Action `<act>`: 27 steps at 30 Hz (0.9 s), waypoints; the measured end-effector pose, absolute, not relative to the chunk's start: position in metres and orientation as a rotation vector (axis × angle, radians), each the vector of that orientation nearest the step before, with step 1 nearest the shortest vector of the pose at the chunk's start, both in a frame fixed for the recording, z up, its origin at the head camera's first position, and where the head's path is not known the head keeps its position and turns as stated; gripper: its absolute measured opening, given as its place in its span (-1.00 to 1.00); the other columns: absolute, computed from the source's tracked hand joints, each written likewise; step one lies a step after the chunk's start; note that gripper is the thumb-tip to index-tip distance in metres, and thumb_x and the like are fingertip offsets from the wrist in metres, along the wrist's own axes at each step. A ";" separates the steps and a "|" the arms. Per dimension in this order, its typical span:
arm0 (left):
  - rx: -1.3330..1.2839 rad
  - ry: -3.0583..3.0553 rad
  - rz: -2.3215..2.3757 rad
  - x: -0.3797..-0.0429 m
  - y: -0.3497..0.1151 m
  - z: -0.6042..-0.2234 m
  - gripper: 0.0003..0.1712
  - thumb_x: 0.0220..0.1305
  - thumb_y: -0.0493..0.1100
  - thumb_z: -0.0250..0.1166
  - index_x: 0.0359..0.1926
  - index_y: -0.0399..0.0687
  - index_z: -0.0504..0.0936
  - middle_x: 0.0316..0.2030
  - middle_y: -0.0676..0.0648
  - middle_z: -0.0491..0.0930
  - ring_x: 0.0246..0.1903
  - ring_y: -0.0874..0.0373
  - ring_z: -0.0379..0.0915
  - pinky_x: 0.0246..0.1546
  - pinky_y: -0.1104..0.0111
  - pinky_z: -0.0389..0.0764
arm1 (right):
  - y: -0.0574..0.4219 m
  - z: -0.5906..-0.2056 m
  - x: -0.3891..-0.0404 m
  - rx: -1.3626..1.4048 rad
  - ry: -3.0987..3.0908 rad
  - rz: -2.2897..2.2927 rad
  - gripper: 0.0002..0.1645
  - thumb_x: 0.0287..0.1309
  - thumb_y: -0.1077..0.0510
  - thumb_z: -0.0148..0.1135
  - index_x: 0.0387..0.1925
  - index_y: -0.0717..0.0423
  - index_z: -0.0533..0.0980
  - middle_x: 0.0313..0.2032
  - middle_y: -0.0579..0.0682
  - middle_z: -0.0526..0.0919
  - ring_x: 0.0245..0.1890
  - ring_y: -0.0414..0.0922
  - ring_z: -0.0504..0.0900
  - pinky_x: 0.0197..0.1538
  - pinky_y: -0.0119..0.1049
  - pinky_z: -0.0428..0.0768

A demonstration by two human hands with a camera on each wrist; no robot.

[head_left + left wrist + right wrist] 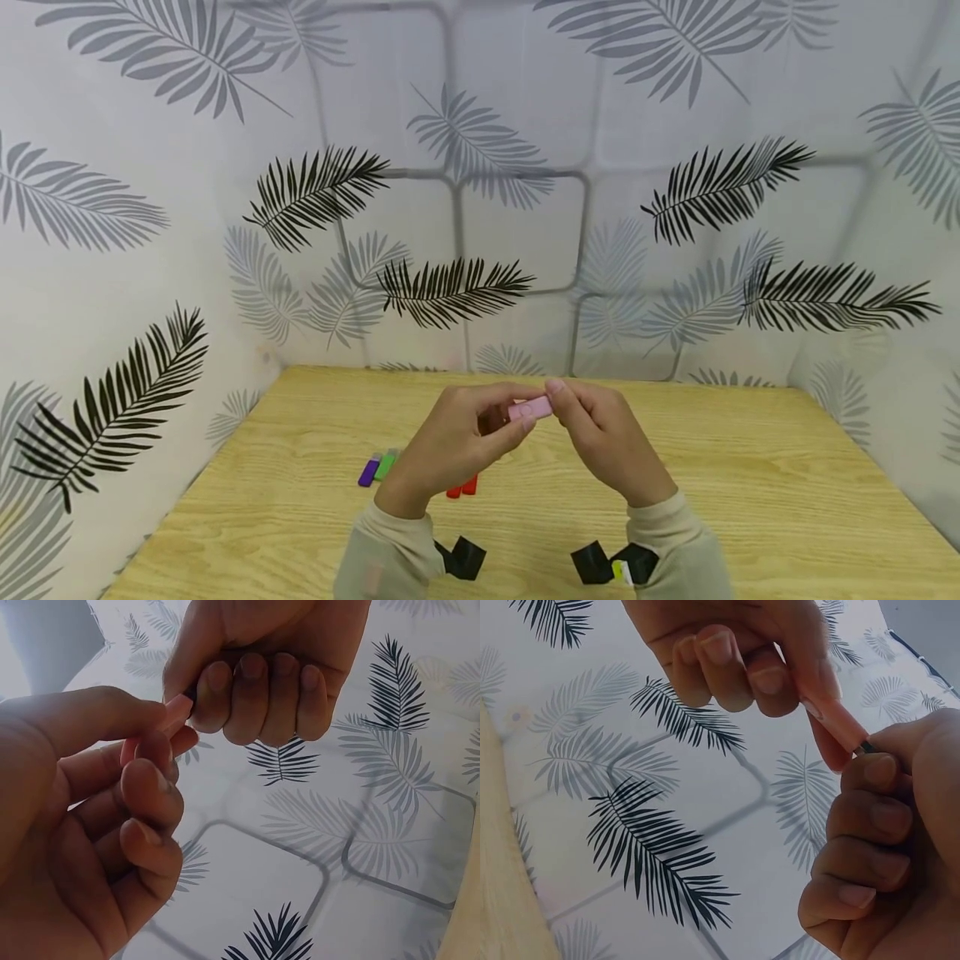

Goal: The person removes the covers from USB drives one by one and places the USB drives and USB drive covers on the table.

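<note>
A small pink USB flash drive [530, 408] is held up above the table between both hands. My left hand [468, 429] pinches its body between thumb and fingers, the other fingers loosely bent. The right hand [611, 433], its fingers curled in, grips the opposite end between thumb and bent index finger. In the right wrist view, a dark bit with a shiny edge shows where the pink flash drive [841, 726] meets the right fingertips. The rest of that end is hidden by the fingers. The left wrist view shows the pink body [174, 712] under the left thumb.
On the wooden table [750, 467], left of the hands, lie a purple stick [368, 472] and a green stick [386, 465] with pale ends. Red sticks [469, 485] lie partly hidden behind the left hand. A leaf-patterned curtain [517, 242] stands behind the table.
</note>
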State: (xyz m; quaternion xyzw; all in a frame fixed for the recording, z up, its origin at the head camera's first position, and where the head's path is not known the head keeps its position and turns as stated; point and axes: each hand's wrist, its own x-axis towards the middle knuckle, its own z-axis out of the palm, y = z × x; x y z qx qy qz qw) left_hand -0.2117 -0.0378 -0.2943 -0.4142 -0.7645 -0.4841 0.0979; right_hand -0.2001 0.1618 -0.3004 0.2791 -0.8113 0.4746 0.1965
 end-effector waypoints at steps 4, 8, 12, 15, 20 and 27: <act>-1.180 -2.262 -1.453 -0.210 -0.038 -0.294 -0.74 0.32 -0.21 0.25 0.02 -0.06 0.66 -0.56 0.06 0.46 -0.66 0.27 0.29 -0.65 0.46 0.36 | 0.161 -0.302 -0.201 0.776 -2.261 1.440 -0.48 0.50 0.05 -0.12 -0.67 0.04 0.31 -0.67 -0.16 0.14 -0.69 -0.26 0.07 -0.58 -0.34 0.16; -1.153 -2.250 -1.498 -0.210 -0.037 -0.294 -0.73 0.31 -0.24 0.25 0.02 -0.06 0.66 -0.52 0.03 0.50 -0.64 0.26 0.33 -0.61 0.45 0.39 | 0.162 -0.300 -0.201 0.865 -2.255 1.636 -0.43 0.54 0.01 -0.26 -0.64 0.16 0.24 -0.66 -0.05 0.12 -0.68 -0.18 0.03 -0.58 -0.30 0.14; -1.131 -2.240 -1.515 -0.209 -0.037 -0.293 -0.73 0.31 -0.23 0.26 0.03 -0.06 0.66 -0.48 0.02 0.53 -0.63 0.26 0.34 -0.60 0.45 0.40 | 0.164 -0.299 -0.200 0.920 -2.253 1.708 -0.46 0.55 0.02 -0.31 -0.57 0.21 0.25 -0.63 0.01 0.13 -0.67 -0.15 0.03 -0.58 -0.29 0.13; -1.117 -2.240 -1.510 -0.209 -0.037 -0.293 -0.74 0.32 -0.22 0.26 0.02 -0.07 0.66 -0.50 0.02 0.52 -0.63 0.25 0.34 -0.61 0.45 0.41 | 0.164 -0.300 -0.201 0.912 -2.269 1.622 -0.54 0.53 0.09 -0.24 -0.52 0.16 0.33 -0.61 -0.01 0.23 -0.65 -0.16 0.16 -0.56 -0.32 0.24; -1.086 -2.260 -1.462 -0.209 -0.038 -0.293 -0.75 0.35 -0.17 0.24 0.02 -0.03 0.66 -0.56 0.06 0.45 -0.66 0.25 0.28 -0.63 0.44 0.35 | 0.163 -0.301 -0.203 0.848 -2.250 1.489 -0.71 0.46 0.16 -0.05 -0.41 0.10 0.49 -0.53 -0.03 0.44 -0.57 -0.11 0.42 -0.48 -0.33 0.43; -1.056 -2.276 -1.395 -0.210 -0.039 -0.292 -0.74 0.35 -0.11 0.24 0.03 0.04 0.66 -0.61 0.09 0.40 -0.67 0.24 0.26 -0.65 0.43 0.34 | 0.163 -0.299 -0.203 0.712 -2.149 1.561 -0.86 0.31 0.18 0.19 -0.19 0.15 0.60 -0.44 0.02 0.62 -0.46 -0.11 0.61 -0.35 -0.30 0.61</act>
